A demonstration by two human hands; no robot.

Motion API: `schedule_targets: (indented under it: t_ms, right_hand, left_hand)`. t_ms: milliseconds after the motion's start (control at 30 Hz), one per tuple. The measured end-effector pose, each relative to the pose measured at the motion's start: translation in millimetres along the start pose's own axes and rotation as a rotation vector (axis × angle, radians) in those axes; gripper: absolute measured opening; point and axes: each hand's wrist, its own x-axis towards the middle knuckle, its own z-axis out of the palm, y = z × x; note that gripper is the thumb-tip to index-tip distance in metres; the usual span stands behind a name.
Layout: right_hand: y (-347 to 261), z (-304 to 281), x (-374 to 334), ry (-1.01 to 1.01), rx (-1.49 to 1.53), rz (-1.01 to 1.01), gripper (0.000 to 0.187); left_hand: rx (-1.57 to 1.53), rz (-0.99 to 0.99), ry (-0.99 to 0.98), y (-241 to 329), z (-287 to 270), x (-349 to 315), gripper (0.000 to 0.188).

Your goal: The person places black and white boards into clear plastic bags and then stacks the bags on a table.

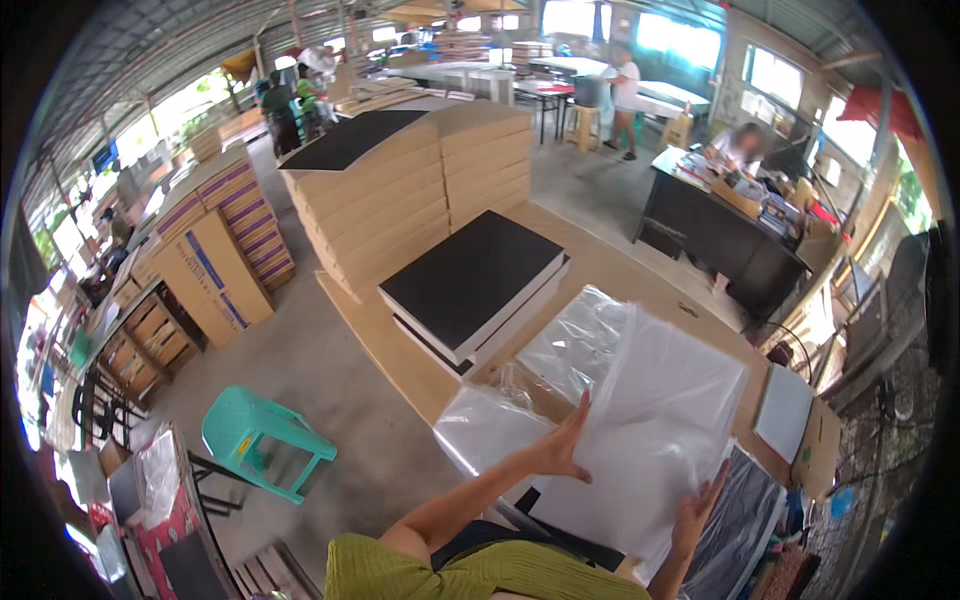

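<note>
In front of me a white rectangular panel (655,430) lies under clear plastic film, which shines and wrinkles over it. My left hand (562,447) is at its left edge, with fingers stretched out and thumb spread. Along the right edge, my right hand (697,508) rests with its fingers extended. Crumpled clear plastic (575,340) spreads beyond my left hand, and another plastic-covered white piece (490,428) lies to its left. Farther off, a short stack of black-topped panels with white edges (475,280) sits on the brown worktable (400,372).
Tall stacked cardboard boxes (380,210) stand at the table's far end. A green plastic stool (255,430) is on the floor to the left. Plastic-wrapped dark panels (735,520) lie at the right. A person sits behind a dark desk (715,225); others stand farther back.
</note>
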Motion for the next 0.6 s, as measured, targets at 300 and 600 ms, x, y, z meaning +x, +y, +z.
schedule_targets:
  t_ms: [300,600]
  right_hand:
    - [69,-3,-62,-0.161,-0.617,0.266,0.058]
    - [56,-22,-135,-0.392,-0.779,0.194,0.038]
  left_hand:
    - [0.208,-0.615,0.093,-26,24,-81,0.079]
    - [0.427,-0.676,-0.058,-6,7,-132,0.077]
